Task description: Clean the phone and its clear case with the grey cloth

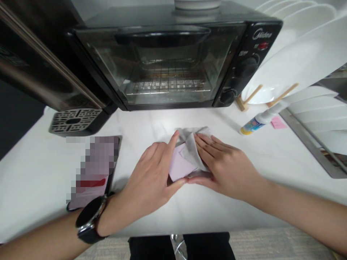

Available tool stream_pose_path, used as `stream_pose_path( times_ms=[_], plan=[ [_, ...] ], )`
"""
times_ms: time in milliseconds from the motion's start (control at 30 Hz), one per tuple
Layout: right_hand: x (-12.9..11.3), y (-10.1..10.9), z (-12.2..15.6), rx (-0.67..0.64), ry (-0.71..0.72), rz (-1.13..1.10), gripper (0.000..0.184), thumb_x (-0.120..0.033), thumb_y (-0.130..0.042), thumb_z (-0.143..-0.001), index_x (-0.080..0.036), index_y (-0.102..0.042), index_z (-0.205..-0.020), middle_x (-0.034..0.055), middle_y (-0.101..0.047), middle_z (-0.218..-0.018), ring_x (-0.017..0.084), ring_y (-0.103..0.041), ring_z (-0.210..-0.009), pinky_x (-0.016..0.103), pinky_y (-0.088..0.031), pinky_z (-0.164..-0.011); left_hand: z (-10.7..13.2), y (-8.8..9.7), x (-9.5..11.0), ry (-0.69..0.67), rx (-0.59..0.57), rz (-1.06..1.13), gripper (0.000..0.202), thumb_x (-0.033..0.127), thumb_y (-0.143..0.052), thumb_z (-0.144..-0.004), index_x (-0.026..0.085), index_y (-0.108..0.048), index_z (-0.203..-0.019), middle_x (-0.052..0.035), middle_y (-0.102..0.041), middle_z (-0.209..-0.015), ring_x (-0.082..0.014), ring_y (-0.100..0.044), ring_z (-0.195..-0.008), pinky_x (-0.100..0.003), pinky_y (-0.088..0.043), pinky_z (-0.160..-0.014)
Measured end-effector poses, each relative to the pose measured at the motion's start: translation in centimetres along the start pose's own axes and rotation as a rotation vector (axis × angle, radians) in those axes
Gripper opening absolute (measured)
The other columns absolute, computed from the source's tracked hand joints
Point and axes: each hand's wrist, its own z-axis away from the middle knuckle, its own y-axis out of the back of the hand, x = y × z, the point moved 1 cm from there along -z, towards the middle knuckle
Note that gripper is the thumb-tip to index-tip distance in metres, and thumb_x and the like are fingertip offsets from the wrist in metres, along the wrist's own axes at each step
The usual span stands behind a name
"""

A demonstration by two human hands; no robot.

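Dark trousers [179, 249] fill the bottom edge of the view, and just above them the action is on the counter: left hand [148, 173], with a round black smartwatch [90, 216] on its wrist, spreads wide, index finger on top and thumb at the lower edge, gripping a soft grey cloth [191, 142] folded around a flat, pale lilac square [180, 164]. Right hand [225, 168] comes in from the other side, fingers straight and pressed flat on the cloth, not clenched, thumb running along the bottom of the bundle. That bundle sits mid-counter on a white marble-patterned countertop [151, 216]. Just left of it lies a phone-shaped object [93, 173], pixelated beyond reading. Over to the right, a white-capped bottle with a blue and yellow label [252, 124] lies tilted near a pink sticky note [278, 122], with a metal dish rack [311, 144] past them. Farther back stands a black Midea toaster oven [168, 65], its glass door showing a wire rack [168, 85], and a white bowl [197, 3] sits on top. Beside it, white plates [298, 47] stand in a wooden holder [252, 97], and a slotted grey grille [74, 121] juts from a dark steel-trimmed appliance [40, 61].
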Motion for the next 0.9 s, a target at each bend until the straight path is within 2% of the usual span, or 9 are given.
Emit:
stream_pose_path(
  times_ms=[67,200,267,400,500,600,700,800,900],
  plan=[
    [-0.6,-0.4,0.0,-0.058,0.116,-0.155,0.092,-0.075,-0.047,-0.099,0.003,-0.055,-0.147,0.0253,-0.053,-0.156,0.039,-0.051,-0.148,0.057,-0.043,-0.124,0.1,0.0,0.1,-0.015,0.002,0.009,0.11,0.038,-0.073,-0.091,0.015,0.002,-0.169,-0.0154,-0.058,-0.129,-0.0346,-0.054,-0.117,-0.056,-0.049,-0.106],
    [-1.7,-0.2,-0.1,-0.128,0.361,-0.445,0.072,-0.066,-0.048,-0.104,-0.005,-0.061,-0.141,0.0165,-0.063,-0.151,0.025,-0.04,-0.157,0.05,-0.017,-0.137,0.3,-0.2,0.1,-0.041,-0.001,-0.034,0.115,0.008,-0.06,-0.073,0.012,0.003,-0.169,-0.0157,-0.056,-0.126,-0.0337,-0.053,-0.114,-0.055,-0.05,-0.104],
    [-1.7,0.2,-0.1,-0.088,0.383,-0.501,0.06,-0.059,-0.053,-0.105,-0.008,-0.067,-0.134,0.0132,-0.069,-0.144,0.022,-0.048,-0.152,0.046,-0.022,-0.136,0.3,-0.2,0.0,-0.029,-0.003,-0.05,0.118,0.006,-0.058,-0.069,0.012,0.003,-0.169,-0.0152,-0.057,-0.125,-0.0339,-0.053,-0.113,-0.055,-0.05,-0.103],
    [-0.6,1.3,-0.1,0.066,0.225,-0.317,0.041,-0.047,-0.058,-0.106,-0.011,-0.077,-0.112,0.0105,-0.08,-0.122,0.023,-0.076,-0.118,0.043,-0.054,-0.117,0.1,0.0,-0.1,-0.004,-0.01,-0.061,0.112,0.026,-0.068,-0.085,0.015,0.004,-0.169,-0.0157,-0.058,-0.125,-0.0363,-0.055,-0.115,-0.058,-0.05,-0.104],
    [0.2,1.7,0.0,0.102,-0.029,0.031,0.048,-0.05,-0.055,-0.106,-0.009,-0.079,-0.11,0.0165,-0.081,-0.113,0.029,-0.082,-0.095,0.048,-0.065,-0.099,0.0,0.2,-0.1,0.023,0.006,-0.077,0.114,0.048,-0.072,-0.092,0.019,0.006,-0.169,-0.0155,-0.059,-0.125,-0.0372,-0.056,-0.115,-0.059,-0.05,-0.103],
    [0.5,1.2,0.1,0.054,-0.108,0.162,0.068,-0.06,-0.047,-0.106,0.001,-0.074,-0.121,0.0256,-0.076,-0.123,0.037,-0.079,-0.105,0.055,-0.063,-0.101,0.0,0.1,-0.1,0.026,-0.001,-0.081,0.115,0.055,-0.072,-0.093,0.018,0.006,-0.169,-0.0165,-0.059,-0.128,-0.0377,-0.056,-0.117,-0.058,-0.049,-0.105],
    [0.5,0.2,0.2,-0.002,-0.095,0.106,0.09,-0.071,-0.041,-0.102,0.007,-0.06,-0.141,0.0317,-0.061,-0.145,0.042,-0.066,-0.131,0.058,-0.056,-0.111,0.0,0.1,0.0,0.017,-0.004,-0.085,0.113,0.058,-0.069,-0.094,0.016,0.003,-0.169,-0.0177,-0.058,-0.128,-0.0378,-0.055,-0.117,-0.058,-0.049,-0.104],
    [-0.1,-0.5,0.1,-0.026,-0.033,-0.017,0.102,-0.078,-0.044,-0.097,0.007,-0.047,-0.152,0.0305,-0.048,-0.157,0.042,-0.053,-0.146,0.059,-0.047,-0.12,-0.1,0.1,0.1,0.001,0.0,-0.077,0.111,0.057,-0.068,-0.094,0.014,0.002,-0.169,-0.0178,-0.057,-0.127,-0.0375,-0.055,-0.116,-0.057,-0.05,-0.103],
    [-1.2,-0.5,0.1,-0.102,0.177,-0.254,0.094,-0.075,-0.046,-0.099,0.002,-0.048,-0.154,0.0227,-0.047,-0.162,0.034,-0.042,-0.155,0.055,-0.032,-0.132,-0.1,0.0,0.1,-0.023,-0.001,-0.077,0.105,0.034,-0.065,-0.092,0.012,0.003,-0.169,-0.0165,-0.056,-0.123,-0.0354,-0.054,-0.113,-0.056,-0.051,-0.103]
  ],
)
